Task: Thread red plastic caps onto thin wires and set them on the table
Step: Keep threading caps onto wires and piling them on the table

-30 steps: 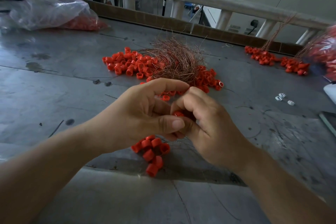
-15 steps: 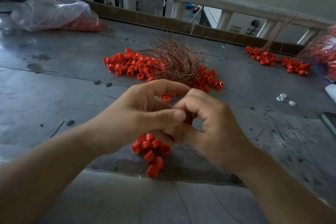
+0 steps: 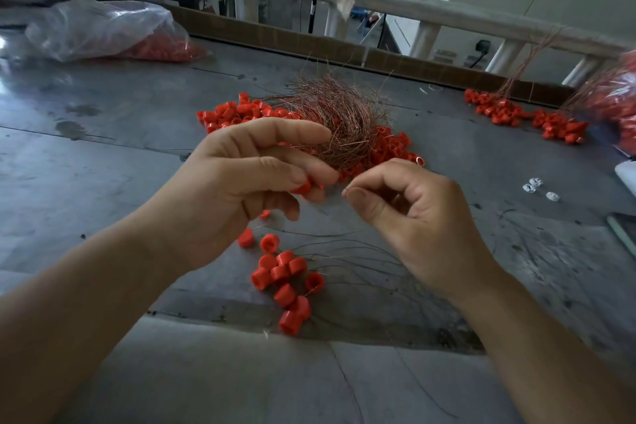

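My left hand [image 3: 234, 189]: raised over the middle of the table [image 3: 103, 182]; thumb and middle finger pinch one red cap [image 3: 302, 188], forefinger stretched out above it.
My right hand [image 3: 413, 217]: just beside the left, not touching it; thumb and forefinger pressed tip to tip on a thin wire [image 3: 346, 190], of which I see only a sliver at the pinch. The other fingers are curled in.
Cap and wire: close together in the gap between my hands; I cannot tell if the wire has entered the cap.
Threaded caps [image 3: 282, 277]: a small cluster lying near the table's near edge, below my hands, with dark trailing wires [image 3: 361, 251] fanning off to the right.
Loose caps [image 3: 234, 113]: a spread heap toward the table's middle, beyond my hands.
Wire bundle [image 3: 337, 113]: a coppery tangle lying on that heap.
Far pile [image 3: 499, 110]: more red caps with wires standing up, by the far edge toward the right corner.
Plastic bag [image 3: 103, 27]: clear, holding red caps, at the far left corner.
White bits [image 3: 532, 184]: three small pieces near the right edge.
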The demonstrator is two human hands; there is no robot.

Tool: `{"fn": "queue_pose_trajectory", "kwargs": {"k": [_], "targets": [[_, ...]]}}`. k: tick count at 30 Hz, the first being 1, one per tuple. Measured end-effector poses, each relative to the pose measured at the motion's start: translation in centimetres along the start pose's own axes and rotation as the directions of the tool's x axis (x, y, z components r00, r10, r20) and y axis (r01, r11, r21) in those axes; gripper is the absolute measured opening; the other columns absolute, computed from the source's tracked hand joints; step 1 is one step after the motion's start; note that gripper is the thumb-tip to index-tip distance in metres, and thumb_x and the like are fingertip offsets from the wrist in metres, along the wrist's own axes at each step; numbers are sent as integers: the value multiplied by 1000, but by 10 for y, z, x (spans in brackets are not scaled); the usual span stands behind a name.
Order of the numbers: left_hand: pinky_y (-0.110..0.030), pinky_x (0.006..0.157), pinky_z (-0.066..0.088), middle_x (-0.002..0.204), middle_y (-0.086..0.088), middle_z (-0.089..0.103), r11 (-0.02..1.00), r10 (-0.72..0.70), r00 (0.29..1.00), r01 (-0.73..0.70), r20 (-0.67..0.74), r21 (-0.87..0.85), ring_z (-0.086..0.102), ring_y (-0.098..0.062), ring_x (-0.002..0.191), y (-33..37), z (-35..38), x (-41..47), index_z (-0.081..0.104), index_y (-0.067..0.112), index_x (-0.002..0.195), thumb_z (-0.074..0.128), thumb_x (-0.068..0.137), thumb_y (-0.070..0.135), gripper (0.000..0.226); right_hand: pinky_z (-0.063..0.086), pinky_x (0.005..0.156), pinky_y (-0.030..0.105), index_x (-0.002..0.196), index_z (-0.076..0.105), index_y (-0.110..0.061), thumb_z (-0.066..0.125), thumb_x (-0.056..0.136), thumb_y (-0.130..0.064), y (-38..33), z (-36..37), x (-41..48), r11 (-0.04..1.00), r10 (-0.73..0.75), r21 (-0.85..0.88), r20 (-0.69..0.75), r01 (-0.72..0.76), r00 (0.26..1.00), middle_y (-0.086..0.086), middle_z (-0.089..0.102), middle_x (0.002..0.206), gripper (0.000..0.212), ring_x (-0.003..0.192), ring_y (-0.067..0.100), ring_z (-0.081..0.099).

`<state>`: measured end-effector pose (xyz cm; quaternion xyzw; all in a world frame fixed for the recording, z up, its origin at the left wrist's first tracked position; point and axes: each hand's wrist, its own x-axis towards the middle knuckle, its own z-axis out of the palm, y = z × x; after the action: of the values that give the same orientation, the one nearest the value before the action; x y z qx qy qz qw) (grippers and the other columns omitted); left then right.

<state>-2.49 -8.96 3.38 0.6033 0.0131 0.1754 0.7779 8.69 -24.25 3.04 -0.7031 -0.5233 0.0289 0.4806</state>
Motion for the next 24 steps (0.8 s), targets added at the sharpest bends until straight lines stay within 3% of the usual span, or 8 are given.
{"fn": "queue_pose_trajectory", "kwargs": {"k": [4,8,12,16,18,20,22,24], "targets": [[-16,40,42,73,-6,69,998,11,996,-5,-93,62,61,-14,50,3,-3,1,73,14,79,49,58,-3,37,39,61,8,73,65,-21,61,79,-19,1,-4,1,998,-5,-63,-21,3,1000,-10,59,68,8,67,1,54],[-16,37,41,64,-8,67,967,5,980,45,-197,252,60,-18,45,3,-4,1,72,12,71,48,60,-3,30,41,61,10,72,68,-17,66,80,-16,1,-5,-1,989,23,-145,78,-12,997,-8,59,68,8,68,4,55],[-16,40,42,58,-2,67,907,39,926,125,-375,403,62,-13,49,0,-13,6,67,9,72,44,74,-18,36,40,63,7,74,69,-16,68,81,-14,7,-3,-1,967,123,-246,199,-72,972,-13,56,67,7,74,2,54],[-15,45,46,58,7,66,829,141,853,177,-503,531,61,-4,55,-8,-22,14,65,19,69,51,77,-13,36,39,67,6,79,69,-19,66,83,-20,10,-1,-4,927,201,-367,309,-78,930,-15,57,72,6,74,0,54],[-18,58,47,71,11,65,720,224,838,202,-497,664,59,-4,65,-13,-26,17,66,25,75,56,79,-7,34,40,67,6,79,69,-21,66,83,-24,10,-1,-4,918,238,-384,330,-101,913,-14,59,76,6,75,-3,54],[-19,65,42,90,10,62,548,280,857,229,-434,805,53,-3,71,-18,-27,19,68,24,93,56,82,-2,31,41,64,6,80,70,-22,67,82,-28,9,-1,-5,909,264,-400,344,-114,901,-15,59,77,6,74,-3,54],[-24,74,40,110,4,57,410,263,891,244,-370,879,54,-12,84,-24,-30,22,61,22,117,54,85,2,39,41,64,7,83,70,-23,67,81,-33,7,-1,-5,907,265,-407,343,-112,901,-15,57,78,11,75,-3,53],[-30,87,37,132,0,50,349,202,924,242,-324,905,51,-22,110,-29,-32,27,49,24,132,51,88,4,49,42,65,9,84,70,-24,65,80,-38,5,-1,-5,913,242,-395,314,-106,918,-15,57,78,16,75,-3,53]]}}
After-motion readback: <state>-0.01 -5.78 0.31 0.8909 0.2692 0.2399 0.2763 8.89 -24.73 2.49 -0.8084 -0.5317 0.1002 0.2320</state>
